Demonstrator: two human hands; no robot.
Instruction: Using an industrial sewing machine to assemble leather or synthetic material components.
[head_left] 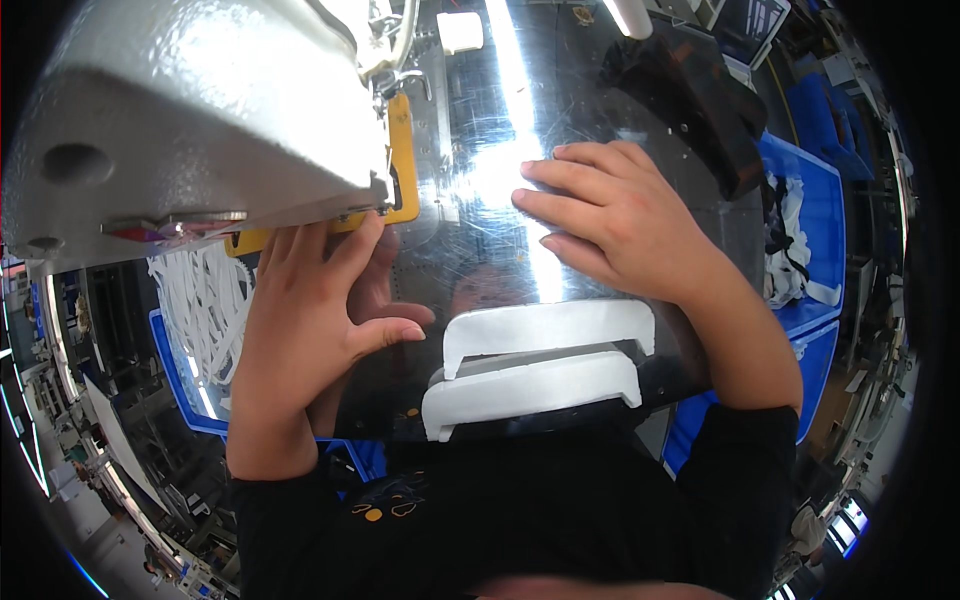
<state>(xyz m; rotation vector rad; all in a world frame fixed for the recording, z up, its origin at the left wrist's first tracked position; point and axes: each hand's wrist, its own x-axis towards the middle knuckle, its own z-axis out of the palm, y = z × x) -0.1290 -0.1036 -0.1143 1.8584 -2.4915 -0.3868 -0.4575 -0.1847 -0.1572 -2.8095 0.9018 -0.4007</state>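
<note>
Both spread, left hand and right hand seemed between holds. Right of your grey metal machine, white arched strips likely needed pinching.

Seen across the middle of the frame: a dark, glossy bench, finely scratched and marked by a bright streak of reflected light from the top edge down past the centre. Carries, at lower centre, an upper white piece and a lower white piece, long and turned down at the ends, set close together; hard to tell whether touching. Bears also a yellow plate left of centre, partly hidden, a small white block near the top edge, and a black bundle at upper right.
</note>
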